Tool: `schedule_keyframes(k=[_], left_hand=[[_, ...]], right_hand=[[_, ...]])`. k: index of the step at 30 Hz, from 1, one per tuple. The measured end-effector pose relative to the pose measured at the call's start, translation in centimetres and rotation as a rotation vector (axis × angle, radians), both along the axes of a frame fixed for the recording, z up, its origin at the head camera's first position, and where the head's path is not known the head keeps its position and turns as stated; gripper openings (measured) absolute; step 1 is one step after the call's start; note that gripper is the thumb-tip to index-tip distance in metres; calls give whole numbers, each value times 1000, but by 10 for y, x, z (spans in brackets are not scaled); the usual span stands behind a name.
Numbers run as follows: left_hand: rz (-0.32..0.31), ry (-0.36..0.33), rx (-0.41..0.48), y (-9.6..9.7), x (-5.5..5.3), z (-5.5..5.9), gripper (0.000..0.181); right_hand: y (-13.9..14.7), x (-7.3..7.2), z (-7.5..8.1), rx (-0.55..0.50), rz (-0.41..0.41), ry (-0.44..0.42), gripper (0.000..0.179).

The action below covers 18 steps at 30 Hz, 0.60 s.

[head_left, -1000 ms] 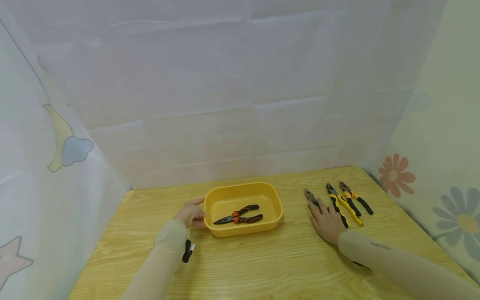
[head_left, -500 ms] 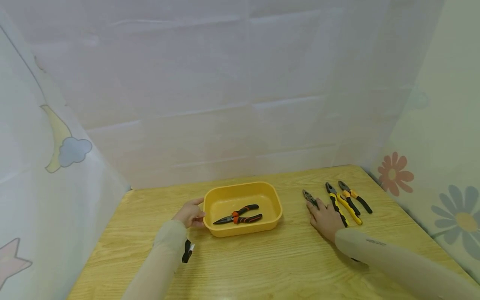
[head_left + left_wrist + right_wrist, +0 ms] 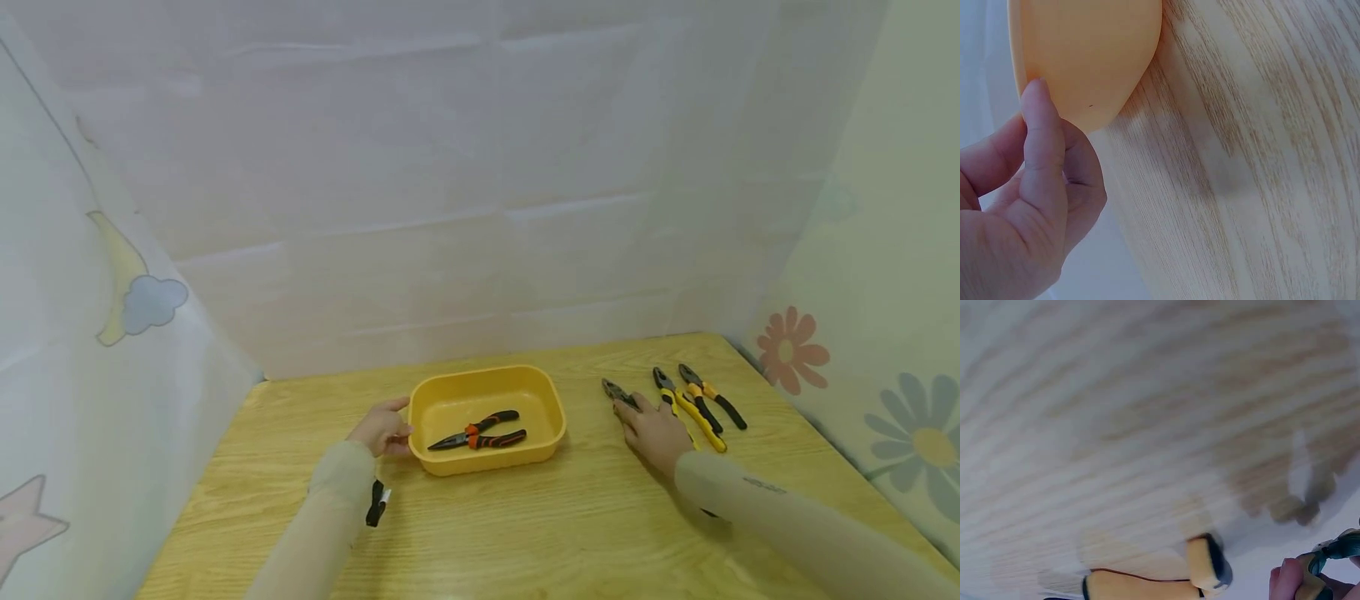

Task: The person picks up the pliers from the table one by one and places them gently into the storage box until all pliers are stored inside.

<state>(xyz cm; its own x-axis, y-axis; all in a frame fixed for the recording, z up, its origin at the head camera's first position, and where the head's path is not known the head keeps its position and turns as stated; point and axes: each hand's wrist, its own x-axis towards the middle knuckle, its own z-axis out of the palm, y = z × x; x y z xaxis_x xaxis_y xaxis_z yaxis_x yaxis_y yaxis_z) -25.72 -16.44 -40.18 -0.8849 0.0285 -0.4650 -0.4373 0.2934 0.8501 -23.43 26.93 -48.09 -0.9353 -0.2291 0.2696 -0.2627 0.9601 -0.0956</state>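
Pliers (image 3: 619, 392) shifted, one of four, right hand (image 3: 657, 437) gripping, left hand (image 3: 381, 428) pinching one tray (image 3: 491, 464)

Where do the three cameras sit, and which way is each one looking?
Head: worn on the person's head, looking forward and down at the table and yellow tray; the left hand, right hand and both sleeves show.
Left wrist: on that wrist, facing the left hand, which pinches the tray's edge.
Right wrist: on that wrist, facing the table; only fingers holding pliers show, bottom right.
Shared: head and left wrist views both show the left hand at the tray.
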Motion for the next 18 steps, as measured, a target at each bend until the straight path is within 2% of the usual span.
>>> schedule_keyframes(k=[4, 7, 11, 14, 18], left_hand=[[13, -10, -3, 0, 0, -2, 65], [17, -9, 1, 0, -1, -3, 65], [11, -6, 5, 1, -1, -4, 65], [7, -2, 0, 1, -1, -4, 65], [8, -2, -8, 2, -2, -3, 65]], right_hand=[[-3, 0, 9, -53, 16, 11, 39], [-3, 1, 16, 106, 102, 59, 30], [-3, 4, 25, 153, 147, 119, 32], [-4, 6, 30, -2, 113, 120, 44], [-5, 8, 36, -26, 136, 145, 47]])
